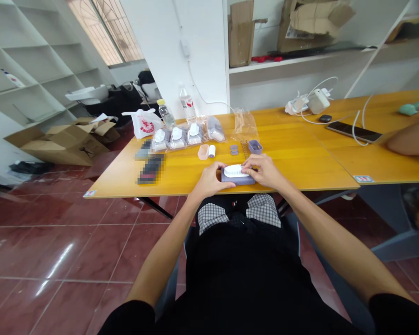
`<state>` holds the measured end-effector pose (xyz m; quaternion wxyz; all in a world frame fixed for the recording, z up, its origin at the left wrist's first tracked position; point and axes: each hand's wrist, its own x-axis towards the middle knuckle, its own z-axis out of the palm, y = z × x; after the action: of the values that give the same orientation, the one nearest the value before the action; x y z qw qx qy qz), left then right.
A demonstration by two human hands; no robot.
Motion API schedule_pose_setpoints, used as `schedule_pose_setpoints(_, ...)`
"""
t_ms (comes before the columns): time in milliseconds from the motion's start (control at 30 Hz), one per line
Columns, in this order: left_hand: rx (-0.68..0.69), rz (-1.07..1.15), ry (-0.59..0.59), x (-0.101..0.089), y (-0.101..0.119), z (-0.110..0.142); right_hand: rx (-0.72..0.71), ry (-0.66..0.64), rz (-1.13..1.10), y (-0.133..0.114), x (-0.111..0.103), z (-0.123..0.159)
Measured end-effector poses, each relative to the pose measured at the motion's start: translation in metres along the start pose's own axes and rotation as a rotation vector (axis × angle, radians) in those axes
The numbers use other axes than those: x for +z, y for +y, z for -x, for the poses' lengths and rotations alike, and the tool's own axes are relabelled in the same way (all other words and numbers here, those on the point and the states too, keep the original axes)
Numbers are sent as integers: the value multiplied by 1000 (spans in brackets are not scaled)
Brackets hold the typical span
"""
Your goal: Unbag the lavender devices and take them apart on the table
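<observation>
A white oval part with a ridged edge [235,171] sits on top of a grey-purple block-like base [238,181] near the table's front edge. My left hand [212,179] closes around the left end of the base, thumb and fingers apart on either side of it. With bent fingers, my right hand [260,170] grips the right end of the white part from above. Just beyond my hands lie a spring coil [244,149], a small grey part [233,150], a purple cup [255,147], a pinkish translucent cup [203,152] and a white cylinder [212,151].
Several bagged grey-and-white items [178,138] line the back left, before two bottles [187,104] and a white plastic bag [145,123]. Blurred-out dark objects [152,169] lie at left. Chargers [317,101], a phone [353,131] and another person's arm [410,142] are at right.
</observation>
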<state>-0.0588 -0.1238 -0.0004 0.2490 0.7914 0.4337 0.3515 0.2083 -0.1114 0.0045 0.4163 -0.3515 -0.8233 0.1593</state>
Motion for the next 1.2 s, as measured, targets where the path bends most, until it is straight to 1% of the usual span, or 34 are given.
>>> schedule_pose_setpoints(100,-9,27,7,-1,-4,-1,23,23,-43,3,0,3)
schedule_pose_setpoints(200,-21,34,60,-3,-10,-3,122,20,-153,11,-2,9)
schedule_pose_setpoints(300,-51,64,131,-3,-18,-4,253,-59,-236,19,-3,14)
schedule_pose_setpoints(367,-71,93,139,-1,-22,-4,285,-136,-231,22,-3,15)
schedule_pose_setpoints(433,-80,104,147,2,-24,-4,286,-167,-188,21,-3,15)
schedule_pose_setpoints(600,-88,65,189,3,-19,-4,267,-104,-111,15,1,12)
schedule_pose_setpoints(800,-45,-29,192,0,-9,-5,178,-82,-67,13,2,10)
schedule_pose_setpoints(1033,-32,-41,163,-4,-9,-4,197,-77,-90,13,4,12)
schedule_pose_setpoints(1133,35,-95,143,-9,-1,-6,173,-87,-116,11,2,13)
schedule_pose_setpoints(1200,113,-149,84,-11,7,-8,156,-93,-146,9,1,13)
